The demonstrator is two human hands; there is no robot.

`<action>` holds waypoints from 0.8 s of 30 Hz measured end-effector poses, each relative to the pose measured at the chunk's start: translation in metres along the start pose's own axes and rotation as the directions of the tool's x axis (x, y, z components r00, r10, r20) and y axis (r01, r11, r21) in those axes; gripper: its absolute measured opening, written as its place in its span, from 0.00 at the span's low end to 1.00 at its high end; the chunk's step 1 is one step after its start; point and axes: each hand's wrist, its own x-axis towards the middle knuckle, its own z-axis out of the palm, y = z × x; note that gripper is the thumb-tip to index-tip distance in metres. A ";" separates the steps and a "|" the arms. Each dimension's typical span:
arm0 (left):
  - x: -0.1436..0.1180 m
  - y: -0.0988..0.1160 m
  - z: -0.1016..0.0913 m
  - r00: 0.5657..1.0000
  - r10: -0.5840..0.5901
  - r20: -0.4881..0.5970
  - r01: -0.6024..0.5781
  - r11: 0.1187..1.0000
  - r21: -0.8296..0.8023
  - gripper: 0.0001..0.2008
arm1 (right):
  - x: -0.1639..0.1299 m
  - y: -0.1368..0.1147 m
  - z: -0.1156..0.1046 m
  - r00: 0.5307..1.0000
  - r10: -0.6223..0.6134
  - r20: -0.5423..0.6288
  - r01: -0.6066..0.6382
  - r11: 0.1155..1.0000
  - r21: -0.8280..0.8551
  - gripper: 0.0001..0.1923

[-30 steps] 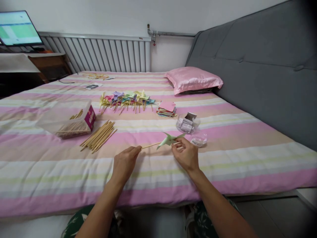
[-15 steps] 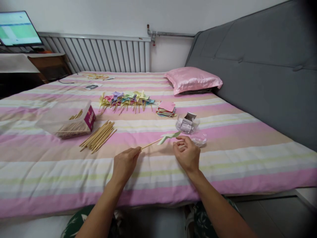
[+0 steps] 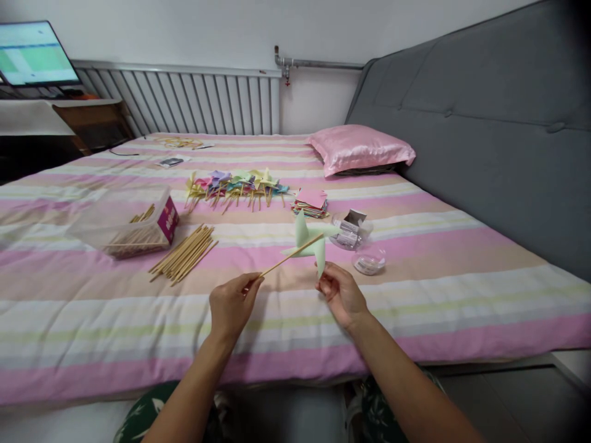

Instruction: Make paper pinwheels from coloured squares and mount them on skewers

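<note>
My left hand [image 3: 234, 303] pinches the lower end of a thin wooden stick. At its far end is a pale green paper pinwheel [image 3: 302, 232], turned so that the stick crosses its back. My right hand [image 3: 340, 294] has its curled fingers on the tip of the lowest blade. Close by on the right stand a clear round tub [image 3: 345, 237] with small packets in it and a clear plastic lid [image 3: 369, 261]. Left of my left hand lies a loose pile of wooden sticks [image 3: 184, 253].
A clear plastic box [image 3: 124, 224] with more sticks stands at the left. Farther back are several finished pinwheels [image 3: 235, 184], a stack of coloured paper squares [image 3: 310, 203] and a pink pillow [image 3: 362, 149]. All lie on a striped bed [image 3: 295, 332] beside a grey headboard [image 3: 484, 117].
The pinwheel has turned from nearly edge-on to showing its blades spread, with the stick across its back. My right hand has rotated and closed on the lowest blade. My left hand has barely moved.
</note>
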 end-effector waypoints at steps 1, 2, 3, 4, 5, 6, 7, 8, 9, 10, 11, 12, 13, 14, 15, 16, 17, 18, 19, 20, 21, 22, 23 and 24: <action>0.000 0.000 0.000 1.000 0.001 -0.010 -0.002 1.000 -0.020 0.09 | 0.001 0.000 -0.001 0.999 -0.005 -0.032 0.005 1.000 0.003 0.05; 0.000 0.000 0.000 1.000 0.003 -0.020 -0.004 0.999 -0.037 0.09 | 0.002 -0.001 -0.002 0.998 -0.017 -0.066 0.017 1.000 0.005 0.06; -0.001 0.000 0.000 1.000 0.004 -0.027 -0.005 0.999 -0.051 0.08 | 0.003 -0.002 -0.003 0.995 -0.034 -0.097 0.035 0.999 0.005 0.07; -0.001 0.000 0.000 0.999 0.003 -0.032 -0.005 0.998 -0.061 0.08 | 0.004 -0.003 -0.004 0.991 -0.056 -0.121 0.057 0.998 0.004 0.08; -0.001 0.000 0.001 0.999 0.003 -0.034 -0.005 0.998 -0.069 0.08 | 0.005 -0.004 -0.004 0.987 -0.083 -0.135 0.083 0.997 -0.002 0.09; 0.000 0.000 0.001 0.999 0.003 -0.034 -0.006 0.997 -0.077 0.07 | 0.005 -0.005 -0.005 0.983 -0.113 -0.145 0.113 0.994 -0.010 0.11; 0.000 0.000 0.001 0.999 0.006 -0.033 -0.009 0.996 -0.085 0.07 | 0.006 -0.006 -0.005 0.978 -0.142 -0.156 0.141 0.990 -0.019 0.11; 0.000 0.000 0.001 0.999 0.011 -0.034 -0.014 0.996 -0.092 0.07 | 0.006 -0.007 -0.005 0.971 -0.168 -0.170 0.165 0.986 -0.029 0.12; 0.000 0.000 0.001 0.999 0.018 -0.039 -0.022 0.995 -0.100 0.07 | 0.006 -0.007 -0.005 0.964 -0.187 -0.191 0.183 0.982 -0.040 0.12; 0.000 0.000 0.001 0.998 0.027 -0.048 -0.032 0.994 -0.109 0.07 | 0.006 -0.007 -0.005 0.956 -0.199 -0.216 0.192 0.980 -0.051 0.11; 0.000 0.001 0.001 0.997 0.035 -0.062 -0.042 0.993 -0.114 0.06 | 0.006 -0.007 -0.005 0.949 -0.200 -0.244 0.191 0.980 -0.061 0.11; 0.000 0.001 0.001 0.996 0.041 -0.081 -0.050 0.992 -0.117 0.06 | 0.007 -0.005 -0.004 0.944 -0.195 -0.267 0.184 0.981 -0.067 0.10; -0.001 0.001 0.001 0.994 0.044 -0.099 -0.056 0.991 -0.119 0.06 | 0.007 -0.003 -0.004 0.943 -0.187 -0.275 0.174 0.982 -0.069 0.09; -0.001 0.001 0.001 0.992 0.045 -0.114 -0.059 0.991 -0.121 0.05 | 0.007 -0.001 -0.004 0.947 -0.176 -0.269 0.162 0.984 -0.072 0.09; -0.001 0.002 0.001 0.991 0.043 -0.127 -0.059 0.991 -0.120 0.05 | 0.006 0.003 -0.003 0.957 -0.157 -0.246 0.141 0.987 -0.081 0.10; -0.002 0.002 0.002 0.990 0.037 -0.138 -0.053 0.992 -0.117 0.05 | 0.006 0.006 -0.003 0.969 -0.130 -0.211 0.111 0.989 -0.098 0.10; -0.003 0.003 0.002 0.989 0.029 -0.147 -0.046 0.993 -0.113 0.04 | 0.004 0.009 -0.002 0.980 -0.093 -0.174 0.071 0.989 -0.129 0.11; -0.003 0.004 0.002 0.987 0.020 -0.157 -0.037 0.993 -0.109 0.04 | 0.002 0.012 -0.001 0.990 -0.045 -0.132 0.021 0.985 -0.173 0.12; -0.004 0.005 0.003 0.986 0.010 -0.164 -0.028 0.994 -0.104 0.05 | 0.000 0.015 0.001 0.996 -0.002 -0.092 -0.019 0.975 -0.219 0.13; -0.005 0.007 0.004 0.985 0.001 -0.172 -0.018 0.995 -0.099 0.05 | -0.002 0.017 0.003 0.998 0.029 -0.047 -0.041 0.965 -0.259 0.14; -0.006 0.009 0.005 0.984 -0.007 -0.179 -0.011 0.995 -0.097 0.05 | -0.005 0.019 0.005 0.999 0.047 0.002 -0.044 0.956 -0.290 0.16; -0.007 0.011 0.006 0.983 -0.012 -0.185 -0.006 0.995 -0.099 0.06 | -0.007 0.021 0.007 0.998 0.046 0.048 -0.029 0.951 -0.309 0.17; -0.008 0.013 0.007 0.981 -0.019 -0.192 -0.001 0.995 -0.102 0.06 | -0.009 0.023 0.009 0.995 0.036 0.091 -0.005 0.947 -0.320 0.17; -0.010 0.016 0.009 0.980 -0.029 -0.196 0.009 0.995 -0.104 0.06 | -0.011 0.025 0.011 0.992 0.019 0.126 0.024 0.945 -0.326 0.18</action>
